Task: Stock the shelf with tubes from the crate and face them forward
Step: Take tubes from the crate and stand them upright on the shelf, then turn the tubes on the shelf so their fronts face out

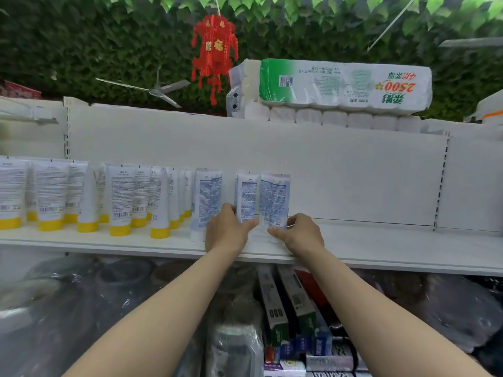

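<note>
grip: left hand (228, 229) curls round the foot of the left tube (246, 198), right hand (302, 232) round the right tube (275, 200) | both upright, cap down, side by side on the shelf (381, 257) | barcode backs face outward, so each probably needs turning about its upright axis

A red lantern (215, 50) and a grey fan (158, 91) hang against dense green foliage (81, 44).
</note>
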